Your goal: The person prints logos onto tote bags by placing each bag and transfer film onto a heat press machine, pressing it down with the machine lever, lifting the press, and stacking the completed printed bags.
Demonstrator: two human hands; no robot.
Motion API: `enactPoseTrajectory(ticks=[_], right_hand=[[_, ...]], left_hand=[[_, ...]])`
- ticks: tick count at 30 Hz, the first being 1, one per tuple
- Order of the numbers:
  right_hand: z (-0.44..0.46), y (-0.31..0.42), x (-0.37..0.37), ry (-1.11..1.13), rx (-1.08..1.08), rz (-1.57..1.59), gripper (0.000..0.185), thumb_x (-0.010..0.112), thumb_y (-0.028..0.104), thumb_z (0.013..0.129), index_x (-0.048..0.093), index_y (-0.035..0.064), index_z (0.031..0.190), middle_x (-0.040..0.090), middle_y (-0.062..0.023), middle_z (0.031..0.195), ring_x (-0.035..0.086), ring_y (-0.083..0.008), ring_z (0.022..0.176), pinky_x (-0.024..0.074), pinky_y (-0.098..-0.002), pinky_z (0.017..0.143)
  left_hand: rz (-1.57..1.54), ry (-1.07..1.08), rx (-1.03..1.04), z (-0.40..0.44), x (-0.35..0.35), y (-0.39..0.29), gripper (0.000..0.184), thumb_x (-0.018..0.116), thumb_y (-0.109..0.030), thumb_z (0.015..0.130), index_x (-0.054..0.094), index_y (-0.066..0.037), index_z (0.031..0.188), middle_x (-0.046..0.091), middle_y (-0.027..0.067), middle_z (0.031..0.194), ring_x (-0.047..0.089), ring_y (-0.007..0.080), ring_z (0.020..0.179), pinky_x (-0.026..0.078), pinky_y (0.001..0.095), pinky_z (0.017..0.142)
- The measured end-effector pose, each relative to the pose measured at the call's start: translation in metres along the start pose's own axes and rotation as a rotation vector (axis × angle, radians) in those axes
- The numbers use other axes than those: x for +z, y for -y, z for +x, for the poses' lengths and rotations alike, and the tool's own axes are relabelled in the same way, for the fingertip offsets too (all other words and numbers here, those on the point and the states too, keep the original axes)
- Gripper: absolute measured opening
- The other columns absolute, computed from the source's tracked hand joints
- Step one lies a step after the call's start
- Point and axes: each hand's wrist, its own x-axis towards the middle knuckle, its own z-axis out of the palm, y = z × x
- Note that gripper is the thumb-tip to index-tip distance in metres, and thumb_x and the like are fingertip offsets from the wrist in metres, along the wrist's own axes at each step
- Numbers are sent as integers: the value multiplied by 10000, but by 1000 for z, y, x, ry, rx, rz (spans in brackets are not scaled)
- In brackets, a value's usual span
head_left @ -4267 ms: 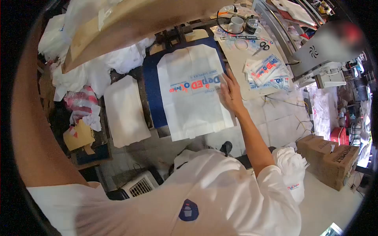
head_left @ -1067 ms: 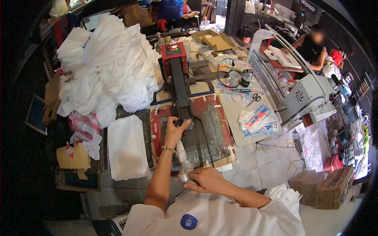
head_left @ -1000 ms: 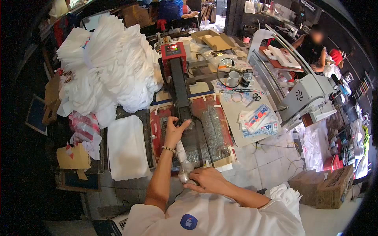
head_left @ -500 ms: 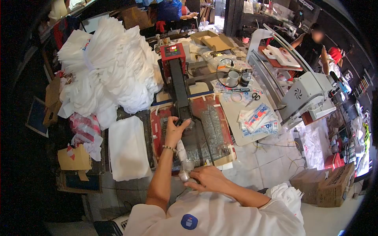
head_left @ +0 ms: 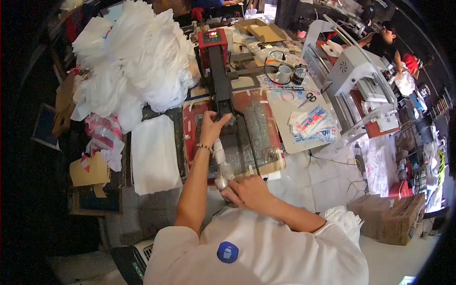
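Clear and white wrap covers the press handle; its near end sits in the right hand, fingers curled round it, thumb low, close in front of the shirt. Left hand is further out, on the pivot area where the handle meets the black arm: thumb to one side, fingers to the other. Contact looks plain, but can't tell whether it grips or just rests. So the handle runs between the two hands, passing just right of the left wrist and its beaded bracelet

Under and beyond the hands: press plate, red at the borders, silvery wrap on top, tape bits along the edges. Black arm leads back from the left hand to a red control box, display lit

Left of the plate: stack of white sheets, lying flat. Behind that, big heap of white bags; striped plastic bag further left

Right of the plate: beige board with printed sheets, scissors, tape roll, white mug. Past it, a grey machine; another person is behind, well apart
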Motion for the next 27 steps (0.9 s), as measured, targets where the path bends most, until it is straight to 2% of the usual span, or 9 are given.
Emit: enactPoseTrajectory(ticks=[5,11,14,17,18,20,27], right_hand=[[-1,-1,0,69,43,5,519,491,518,930,668,54,779,624,-162,584,636,-321,523,510,-437,513],[-3,0,-2,49,29,-33,540,483,528,934,666,60,737,617,-156,559,630,-323,503,505,-433,495],[-5,1,-3,40,27,-52,549,481,537,932,662,62,725,615,-150,553,627,-320,498,500,-431,487],[-6,0,2,14,26,-53,553,482,547,927,660,66,721,613,-147,547,621,-320,488,493,-434,481],[-7,-1,3,2,25,-52,553,483,551,925,660,68,720,611,-146,544,618,-321,483,489,-436,477],[-8,-1,6,-8,25,-57,550,484,548,925,660,70,717,611,-146,545,617,-321,482,488,-440,479],[-8,-2,9,-23,31,-29,530,489,528,928,666,74,720,615,-153,555,624,-325,502,491,-448,496]], left_hand=[[34,-34,37,1,1,1,758,794,-546,711,519,37,1110,581,176,1075,560,258,970,454,360,857],[62,-15,-24,0,0,-1,801,782,-585,704,505,31,1133,579,179,1070,565,263,974,458,365,854],[51,-28,35,6,4,12,811,778,-590,707,498,30,1148,579,184,1075,570,266,981,466,367,847],[28,42,-43,9,2,13,798,776,-582,715,501,30,1147,579,181,1080,571,264,989,467,365,852],[31,44,-43,9,3,14,798,776,-582,715,501,30,1147,579,181,1080,571,264,989,467,365,852],[42,-41,86,9,5,18,795,770,-581,721,501,32,1150,584,184,1089,570,271,1009,456,366,879],[29,4,31,18,5,28,801,763,-588,723,502,30,1161,567,191,1159,560,290,1064,442,383,909]])
